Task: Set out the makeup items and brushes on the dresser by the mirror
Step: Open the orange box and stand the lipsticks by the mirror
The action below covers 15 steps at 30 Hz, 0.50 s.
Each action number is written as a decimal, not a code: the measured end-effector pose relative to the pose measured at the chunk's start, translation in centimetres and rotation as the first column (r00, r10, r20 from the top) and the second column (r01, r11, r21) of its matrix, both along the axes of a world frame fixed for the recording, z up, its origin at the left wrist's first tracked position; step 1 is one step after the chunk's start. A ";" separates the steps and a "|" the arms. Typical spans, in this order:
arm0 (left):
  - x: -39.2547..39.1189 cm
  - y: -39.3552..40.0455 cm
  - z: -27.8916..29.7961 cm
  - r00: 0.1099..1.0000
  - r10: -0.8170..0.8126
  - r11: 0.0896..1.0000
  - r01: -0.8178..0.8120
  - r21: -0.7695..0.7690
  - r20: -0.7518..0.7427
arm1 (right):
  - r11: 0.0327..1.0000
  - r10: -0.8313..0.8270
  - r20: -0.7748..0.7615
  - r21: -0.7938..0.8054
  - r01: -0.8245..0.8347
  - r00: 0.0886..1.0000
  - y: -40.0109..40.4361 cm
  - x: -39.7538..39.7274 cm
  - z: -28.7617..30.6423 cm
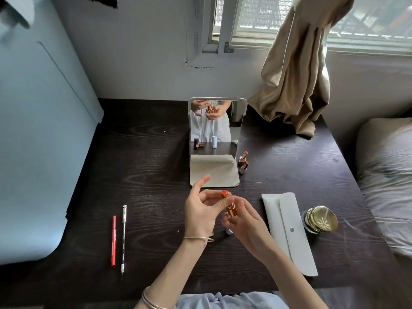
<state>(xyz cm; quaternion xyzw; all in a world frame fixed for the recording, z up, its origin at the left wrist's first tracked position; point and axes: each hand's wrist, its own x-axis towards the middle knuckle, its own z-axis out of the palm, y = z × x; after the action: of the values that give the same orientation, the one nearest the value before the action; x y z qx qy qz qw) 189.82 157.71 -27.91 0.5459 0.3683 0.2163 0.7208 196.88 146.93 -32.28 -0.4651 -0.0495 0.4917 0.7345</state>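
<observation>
My right grip [245, 221] pinches the orange lipstick [228, 204] above the bench [145, 152], before the mirror [215, 130]; my left grip [201, 210] touches it, index finger straight.

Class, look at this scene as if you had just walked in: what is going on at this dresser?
A person holds an open orange lipstick in both hands, the left hand beside its tip and the right hand gripping its base. Two more open lipsticks stand right of the mirror. Two pencils lie to the left; a white pouch and a gold-lidded jar sit to the right.
</observation>
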 end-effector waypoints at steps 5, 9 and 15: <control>0.1 0.0 -0.1 1.000 -0.009 1.000 0.009 0.014 -0.002 | 0.999 -0.008 0.054 -0.036 0.010 0.998 0.3 0.0 0.4; 0.1 0.6 -0.5 1.000 0.011 1.000 -0.010 0.025 -0.028 | 0.999 0.032 0.068 0.001 -0.032 0.997 0.2 0.4 0.5; 0.4 0.9 -0.5 0.999 -0.028 1.000 0.028 0.002 -0.034 | 0.996 0.074 0.103 -0.047 -0.069 0.992 0.2 0.8 0.5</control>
<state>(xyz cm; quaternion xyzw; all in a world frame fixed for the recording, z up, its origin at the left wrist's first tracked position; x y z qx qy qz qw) 190.18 158.63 -28.39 0.5553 0.3726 0.1975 0.7169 197.71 147.08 -31.80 -0.5040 -0.0942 0.4935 0.7026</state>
